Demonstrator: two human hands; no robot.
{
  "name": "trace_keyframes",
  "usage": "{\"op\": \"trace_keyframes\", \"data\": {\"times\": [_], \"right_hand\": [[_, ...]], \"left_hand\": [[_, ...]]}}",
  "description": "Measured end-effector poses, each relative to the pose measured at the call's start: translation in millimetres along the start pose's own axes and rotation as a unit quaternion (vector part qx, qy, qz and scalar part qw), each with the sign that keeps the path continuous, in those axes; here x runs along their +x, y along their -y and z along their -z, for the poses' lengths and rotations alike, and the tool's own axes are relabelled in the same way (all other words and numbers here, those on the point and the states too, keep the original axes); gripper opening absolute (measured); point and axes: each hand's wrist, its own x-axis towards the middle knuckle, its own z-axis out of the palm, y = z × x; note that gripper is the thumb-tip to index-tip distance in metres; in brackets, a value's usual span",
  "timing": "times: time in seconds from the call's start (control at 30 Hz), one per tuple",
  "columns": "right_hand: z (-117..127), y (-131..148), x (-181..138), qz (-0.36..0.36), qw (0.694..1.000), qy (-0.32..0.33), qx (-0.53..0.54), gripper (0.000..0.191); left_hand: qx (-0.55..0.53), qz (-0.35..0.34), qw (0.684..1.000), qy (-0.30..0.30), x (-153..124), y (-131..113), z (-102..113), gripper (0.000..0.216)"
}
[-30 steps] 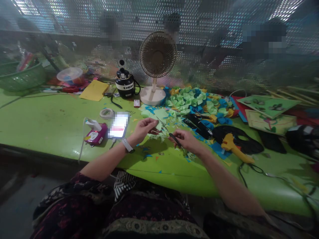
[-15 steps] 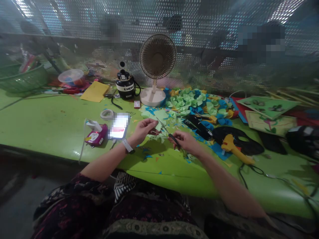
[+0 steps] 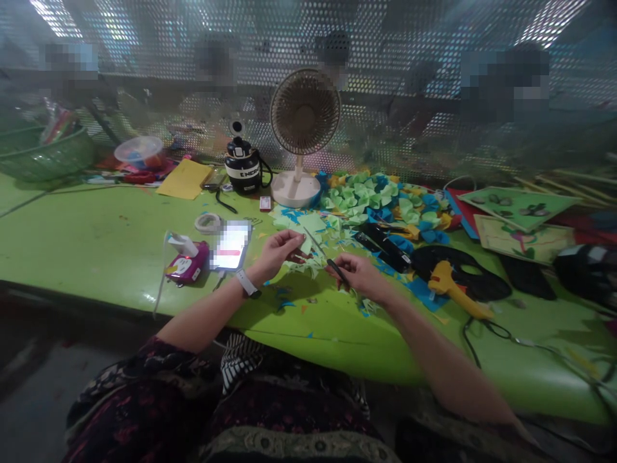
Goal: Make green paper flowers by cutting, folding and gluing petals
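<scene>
In the middle of the green table, my right hand point(image 3: 354, 273) grips a pair of scissors point(image 3: 337, 270) by dark handles, the thin blades pointing up and left. My left hand point(image 3: 279, 252), with a white-strapped watch on the wrist, pinches a small light green paper piece point(image 3: 307, 245) just left of the blades. Part of that piece is hidden by the fingers. Cut scraps of light green and blue paper point(image 3: 289, 303) lie under and around both hands. Beyond them rises a heap of folded green, blue and yellow paper pieces point(image 3: 366, 193).
Left of my hands are a phone point(image 3: 232, 244), a tape roll point(image 3: 208, 222) and a purple device point(image 3: 189, 265). A fan point(image 3: 305, 119) and a black bottle point(image 3: 242, 168) stand behind. A black stapler point(image 3: 385, 247) and a yellow glue gun point(image 3: 456, 289) lie to the right.
Both hands stay almost in the same place, with the scissors and paper still held. Behind the mesh at the far left, a person's blurred shape shows more plainly.
</scene>
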Motion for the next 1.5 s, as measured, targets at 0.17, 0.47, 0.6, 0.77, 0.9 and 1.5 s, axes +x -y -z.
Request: {"op": "trace_keyframes", "data": {"times": [0.17,0.47,0.6,0.77,0.9,1.5], "right_hand": [[8,-8,7,0.034,0.996,-0.079,-0.008,0.055],[34,-40,33,0.027,0.919,-0.237,-0.314,0.022],[39,-42,35,-0.011,0.895,-0.225,-0.384,0.020],[40,-43,36,-0.040,0.857,-0.218,-0.466,0.023],[46,-47,40,-0.069,0.869,-0.205,-0.445,0.022],[-28,-24,16,0.111,0.992,-0.026,0.061,0.039]], "left_hand": [[-0.024,0.024,0.999,-0.002,0,-3,0,0.036],[-0.110,0.083,0.990,-0.006,7,4,4,0.013],[-0.107,0.077,0.991,0.033,7,6,7,0.018],[-0.056,0.053,0.996,0.051,5,7,7,0.034],[-0.063,0.034,0.997,0.039,4,7,4,0.050],[-0.098,0.108,0.989,0.029,-9,22,-11,0.042]]}}
